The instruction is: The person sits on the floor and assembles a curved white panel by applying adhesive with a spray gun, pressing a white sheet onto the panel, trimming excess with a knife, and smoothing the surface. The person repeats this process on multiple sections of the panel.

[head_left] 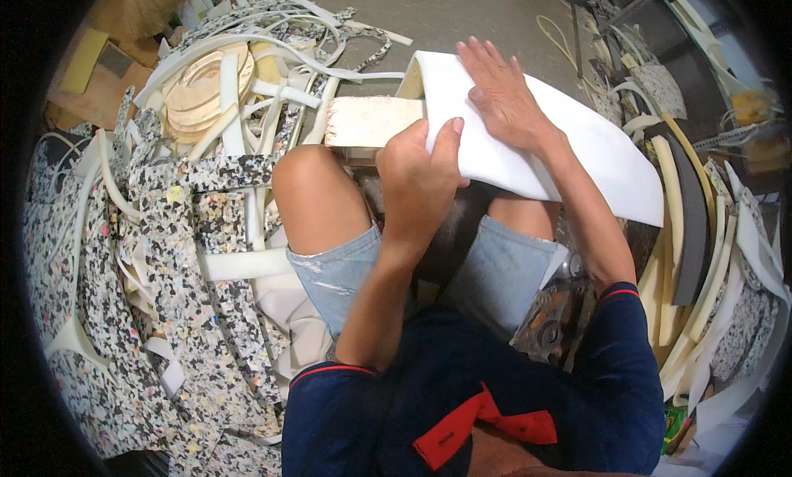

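- While the right hand (507, 102) lies flat and spread on the white sheet (598, 143), the left hand (419, 176) is closed, its thumb and curled fingers apparently pinching the sheet's near left edge; whether anything else is tucked inside that fist, I cannot tell.
- The sheet lies over the person's left knee and reaches off to the right, its left end bent over beside the pale wooden board (371, 122), which juts out to the left.
- The step in hand looks like smoothing and pressing the sheet's covering at this end.
- The next move probably calls for firm palm pressure with the right hand, while the left keeps the edge taut and aligned, avoiding a crease.
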